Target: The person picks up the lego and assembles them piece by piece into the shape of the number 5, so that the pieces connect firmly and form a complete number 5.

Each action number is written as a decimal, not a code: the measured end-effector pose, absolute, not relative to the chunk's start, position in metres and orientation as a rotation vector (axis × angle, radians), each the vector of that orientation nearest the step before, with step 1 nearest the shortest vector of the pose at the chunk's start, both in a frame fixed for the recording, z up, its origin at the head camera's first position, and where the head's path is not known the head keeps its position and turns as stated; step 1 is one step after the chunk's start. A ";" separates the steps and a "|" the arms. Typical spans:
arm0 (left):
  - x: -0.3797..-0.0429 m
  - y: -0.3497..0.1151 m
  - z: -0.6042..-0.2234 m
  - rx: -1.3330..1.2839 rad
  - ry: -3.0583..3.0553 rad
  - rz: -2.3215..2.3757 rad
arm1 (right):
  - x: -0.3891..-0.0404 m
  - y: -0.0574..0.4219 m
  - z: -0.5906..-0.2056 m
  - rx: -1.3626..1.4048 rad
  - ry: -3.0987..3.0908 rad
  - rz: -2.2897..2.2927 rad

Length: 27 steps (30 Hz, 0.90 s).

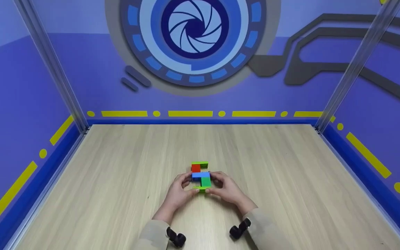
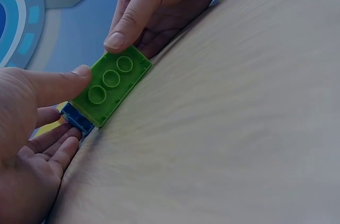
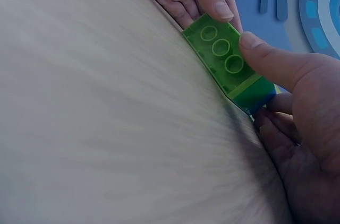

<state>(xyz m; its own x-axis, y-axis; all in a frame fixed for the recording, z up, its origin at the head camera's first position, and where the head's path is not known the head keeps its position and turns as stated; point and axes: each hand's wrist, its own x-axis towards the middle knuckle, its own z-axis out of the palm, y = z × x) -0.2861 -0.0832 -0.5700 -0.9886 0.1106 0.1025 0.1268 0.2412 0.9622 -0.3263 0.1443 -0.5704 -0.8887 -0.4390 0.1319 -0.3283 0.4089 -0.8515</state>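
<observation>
A small assembly of toy building bricks lies low at the table's middle, between my two hands. In the head view it has a red brick [image 1: 196, 168], a blue brick [image 1: 200, 175], a green brick [image 1: 206, 182] and a lime-green brick [image 1: 200, 163] at its far end. Another lime-green brick [image 2: 111, 86] stands on its side at the near end, its hollow underside with round tubes facing me. My left hand [image 1: 179, 191] grips the assembly from the left, thumb on the near brick. From the right, my right hand [image 1: 228, 189] holds it, its thumb on that same brick.
The wooden table [image 1: 134, 156] spreads around the bricks. Blue-purple printed walls [image 1: 82, 76] with yellow dashes enclose it at the back and both sides, with metal posts [image 1: 52, 62] at the corners. Black wrist cameras [image 1: 176, 238] sit on both sleeves.
</observation>
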 end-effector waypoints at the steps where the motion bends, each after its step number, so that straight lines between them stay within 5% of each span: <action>1: -0.286 -0.083 -0.570 -0.237 -2.464 -1.910 | -0.326 0.144 -0.570 -0.690 2.539 -1.500; 27: -0.305 -0.100 -0.554 -0.139 -2.495 -1.919 | -0.359 0.172 -0.547 -0.506 2.548 -1.573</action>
<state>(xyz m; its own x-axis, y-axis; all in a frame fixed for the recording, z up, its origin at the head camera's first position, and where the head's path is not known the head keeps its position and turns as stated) -0.3051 -0.0999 -0.5545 -0.9961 0.0755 0.0466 0.0644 0.2544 0.9649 -0.3587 0.1723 -0.5465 -0.9392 -0.3329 0.0842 -0.2245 0.4097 -0.8841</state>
